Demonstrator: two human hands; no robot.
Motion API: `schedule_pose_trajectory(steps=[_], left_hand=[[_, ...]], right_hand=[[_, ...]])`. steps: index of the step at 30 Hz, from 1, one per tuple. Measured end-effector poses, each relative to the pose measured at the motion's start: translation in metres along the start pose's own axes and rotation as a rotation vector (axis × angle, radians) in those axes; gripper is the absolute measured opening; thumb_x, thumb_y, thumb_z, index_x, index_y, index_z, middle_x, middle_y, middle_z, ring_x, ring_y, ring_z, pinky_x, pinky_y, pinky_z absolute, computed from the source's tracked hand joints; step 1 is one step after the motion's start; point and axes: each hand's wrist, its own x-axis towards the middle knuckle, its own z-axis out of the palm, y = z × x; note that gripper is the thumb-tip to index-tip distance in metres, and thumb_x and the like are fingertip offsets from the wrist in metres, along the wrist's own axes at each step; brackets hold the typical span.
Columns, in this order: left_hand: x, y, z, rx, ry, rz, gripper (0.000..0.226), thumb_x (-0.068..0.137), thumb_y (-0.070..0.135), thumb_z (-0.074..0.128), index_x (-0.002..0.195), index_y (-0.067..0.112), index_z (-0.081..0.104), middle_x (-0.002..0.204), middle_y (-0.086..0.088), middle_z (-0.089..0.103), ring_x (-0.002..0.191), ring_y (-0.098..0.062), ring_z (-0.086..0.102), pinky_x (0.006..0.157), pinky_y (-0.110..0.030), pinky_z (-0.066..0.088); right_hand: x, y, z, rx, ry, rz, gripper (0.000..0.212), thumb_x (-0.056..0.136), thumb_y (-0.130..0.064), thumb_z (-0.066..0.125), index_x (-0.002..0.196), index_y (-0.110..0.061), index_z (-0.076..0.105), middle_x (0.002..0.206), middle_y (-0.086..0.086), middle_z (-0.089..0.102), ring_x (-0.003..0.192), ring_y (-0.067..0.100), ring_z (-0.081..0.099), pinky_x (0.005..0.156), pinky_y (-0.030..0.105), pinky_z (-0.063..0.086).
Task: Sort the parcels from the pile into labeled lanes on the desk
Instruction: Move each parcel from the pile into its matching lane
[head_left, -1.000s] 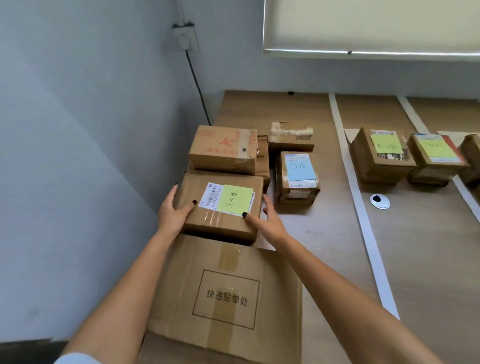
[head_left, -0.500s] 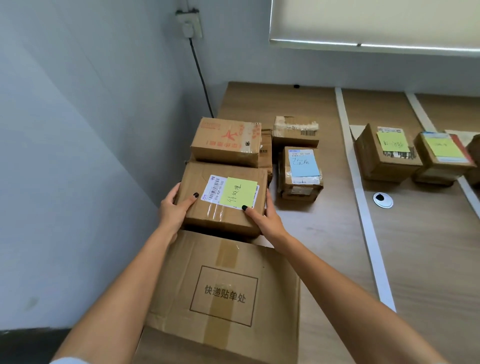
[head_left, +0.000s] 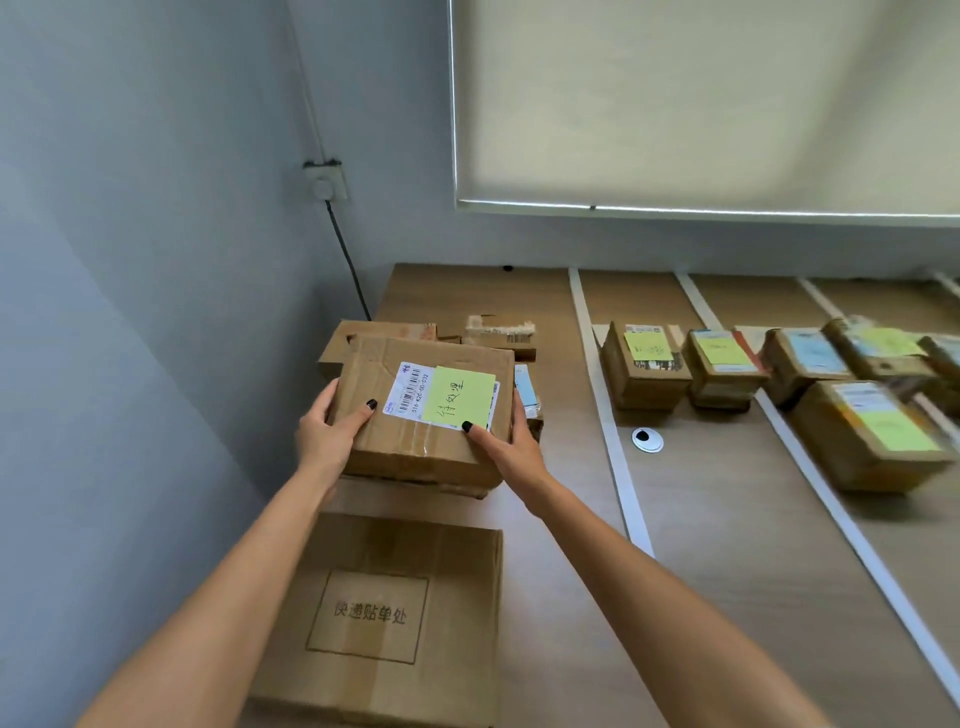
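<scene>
- Brown cardboard parcel (head_left: 423, 410) is gripped from both sides: the left hand (head_left: 328, 436) is closed on its left edge with the thumb laid on the top face, and the right hand (head_left: 511, 449) is closed on its right edge with the thumb on the top face beside the label.
- A green sticky note (head_left: 457, 399) with handwritten characters covers part of a white barcode label (head_left: 408, 396) on the top face of the held parcel.
- The held parcel sits raised above the pile, tilted toward the camera; whether its underside touches the box below cannot be told.
- Behind it the pile (head_left: 467, 338) shows further cardboard boxes, partly hidden; one carries a blue note (head_left: 525, 391) at the right edge of the held parcel.
- A large flat carton (head_left: 384, 618) with a printed rectangle lies on the table (head_left: 727, 597) below the forearms, at the near left.
- White tape strips (head_left: 605, 410) divide the wooden table surface into lanes to the right of the pile.
- Sorted parcels (head_left: 724, 366) with green and blue notes stand in those lanes, well apart from the hands; the far-right ones are blurred.
- A round cable grommet (head_left: 647, 439) sits in the first lane, in front of the nearest sorted box.
- A wall socket (head_left: 326, 180) with a dark cable is at the upper left.
</scene>
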Motion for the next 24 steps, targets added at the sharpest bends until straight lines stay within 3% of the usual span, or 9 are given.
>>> schedule_pose_trajectory(steps=[6,10,14,19,24], left_hand=[[-0.048,0.044,0.067,-0.026,-0.032,0.047,0.066,0.083,0.025,0.069,0.141,0.022,0.039,0.140,-0.002,0.048,0.126,-0.021,0.046,0.106,-0.042,0.040],[-0.087,0.060,0.121,-0.052,-0.014,0.040,0.066,0.082,0.021,0.070,0.141,0.021,0.041,0.140,-0.003,0.049,0.126,-0.019,0.047,0.107,-0.040,0.039],[-0.127,0.070,0.182,-0.067,-0.018,0.020,0.063,0.082,0.019,0.070,0.139,0.021,0.043,0.135,-0.005,0.052,0.119,-0.020,0.052,0.104,-0.041,0.043],[-0.165,0.076,0.255,-0.125,-0.048,-0.026,0.064,0.082,0.015,0.070,0.140,0.016,0.042,0.138,-0.005,0.050,0.123,-0.018,0.049,0.106,-0.038,0.040],[-0.181,0.077,0.312,-0.163,-0.119,-0.067,0.059,0.088,0.015,0.063,0.142,0.020,0.039,0.143,-0.004,0.044,0.124,-0.016,0.044,0.096,-0.027,0.043]], right_hand=[[-0.017,-0.012,-0.088,0.002,0.040,-0.063,0.088,0.085,-0.034,0.066,0.150,-0.031,0.007,0.140,-0.001,0.046,0.117,0.016,0.051,0.099,0.034,0.047],[-0.032,-0.007,-0.156,0.021,0.030,-0.092,0.087,0.085,-0.032,0.066,0.149,-0.032,0.008,0.141,-0.001,0.046,0.120,0.018,0.050,0.102,0.037,0.045],[-0.047,0.002,-0.227,0.020,0.007,-0.093,0.084,0.086,-0.028,0.066,0.148,-0.034,0.009,0.138,-0.001,0.045,0.110,0.014,0.051,0.084,0.023,0.051],[-0.059,0.016,-0.306,-0.022,0.049,-0.049,0.086,0.084,-0.031,0.067,0.149,-0.033,0.010,0.139,0.001,0.045,0.118,0.020,0.051,0.098,0.040,0.048],[-0.065,0.032,-0.364,-0.023,0.069,-0.018,0.087,0.084,-0.032,0.067,0.148,-0.035,0.009,0.138,0.001,0.045,0.120,0.022,0.050,0.101,0.044,0.045]])
